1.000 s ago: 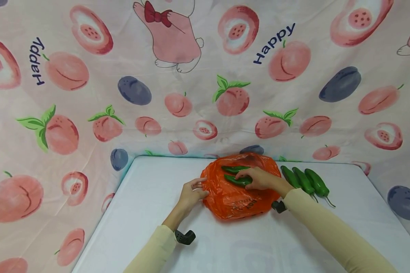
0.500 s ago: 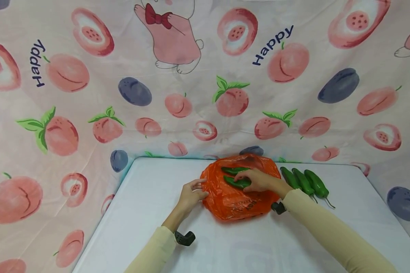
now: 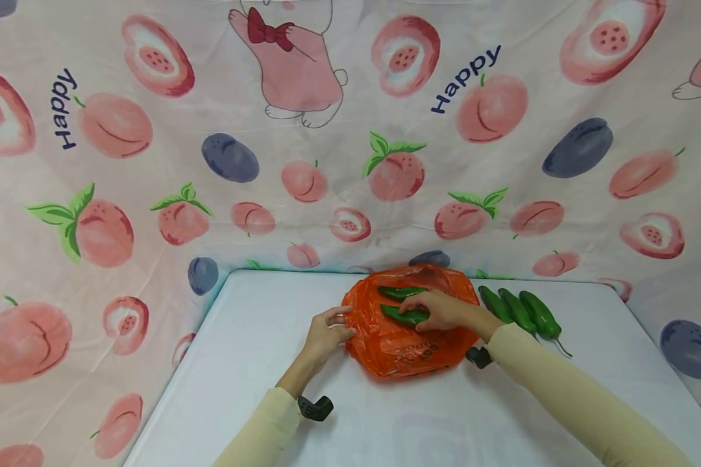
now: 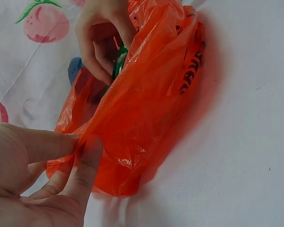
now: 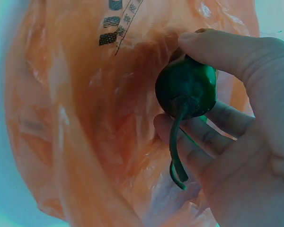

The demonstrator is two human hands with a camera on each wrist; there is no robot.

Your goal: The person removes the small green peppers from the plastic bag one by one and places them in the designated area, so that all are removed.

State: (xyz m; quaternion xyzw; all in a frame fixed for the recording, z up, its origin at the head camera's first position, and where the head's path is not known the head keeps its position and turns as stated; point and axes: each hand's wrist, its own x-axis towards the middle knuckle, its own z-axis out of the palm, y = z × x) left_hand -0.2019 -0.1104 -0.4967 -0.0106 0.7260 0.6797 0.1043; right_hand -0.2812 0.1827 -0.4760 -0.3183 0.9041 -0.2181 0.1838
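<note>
An orange plastic bag [image 3: 385,353] with dark printing lies toward the table's back, its mouth spread. My left hand [image 3: 325,334] is at its left side; in the left wrist view the thumb and fingers pinch the bag's edge [image 4: 80,146]. Over the bag's opening, my right hand [image 3: 442,311] grips a green chili pepper [image 3: 396,315] by its stem half. The right wrist view shows this pepper [image 5: 189,87] between thumb and fingers, its curved stem toward the camera. Just behind it, a second green chili pepper [image 3: 398,293] lies within the bag.
Three more green chili peppers [image 3: 540,314] lie side by side right of the bag, partly behind the right forearm. The white table [image 3: 257,324] meets a fruit-patterned cloth [image 3: 327,143] at its back and left. Black wrist cameras [image 3: 315,408] sit on both wrists.
The right hand and the chili pepper it grips have shifted very slightly left. The left hand keeps its hold at the bag's edge, and the other peppers have stayed put.
</note>
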